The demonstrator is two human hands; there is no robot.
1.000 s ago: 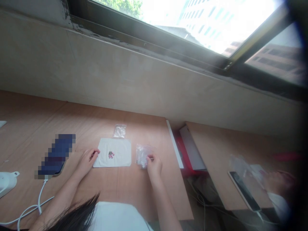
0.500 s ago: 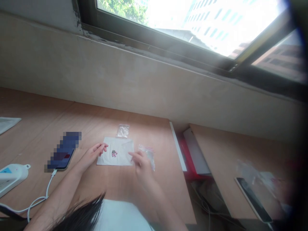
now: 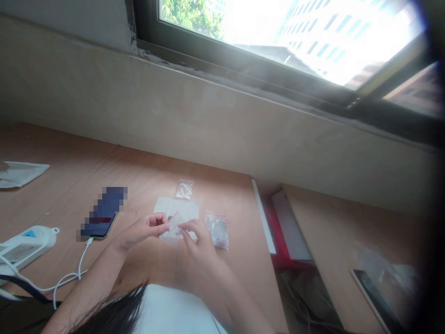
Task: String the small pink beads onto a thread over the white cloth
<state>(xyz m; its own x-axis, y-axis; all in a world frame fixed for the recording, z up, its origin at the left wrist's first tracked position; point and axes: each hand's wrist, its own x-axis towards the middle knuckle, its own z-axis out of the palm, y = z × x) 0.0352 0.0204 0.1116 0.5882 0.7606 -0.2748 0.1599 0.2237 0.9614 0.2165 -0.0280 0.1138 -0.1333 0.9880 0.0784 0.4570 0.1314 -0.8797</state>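
My left hand (image 3: 155, 226) is closed in a pinch on a small clear bag (image 3: 174, 223) with a thin reddish line along its upper edge. From the other side, the curved thumb and forefinger of my right hand (image 3: 194, 233) meet the bag's right edge. Both hands are over a white sheet or pouch (image 3: 189, 207) lying on the table. Part of a small dark piece (image 3: 169, 217) shows on it beside my left fingertips; the pink pieces are mostly hidden. Right of the sheet is a clear bag with red strips (image 3: 218, 230).
Another clear packet (image 3: 184, 189) lies behind the sheet. To the left are a phone (image 3: 102, 218) on a white cable, a power strip (image 3: 29, 246) and a white packet (image 3: 26, 174). Beyond the table's right edge, a gap separates a second table (image 3: 347, 232) with another phone (image 3: 375, 297).
My hands have come together over the sheet, and a small clear bag now shows between them. The camera view has shifted slightly left.
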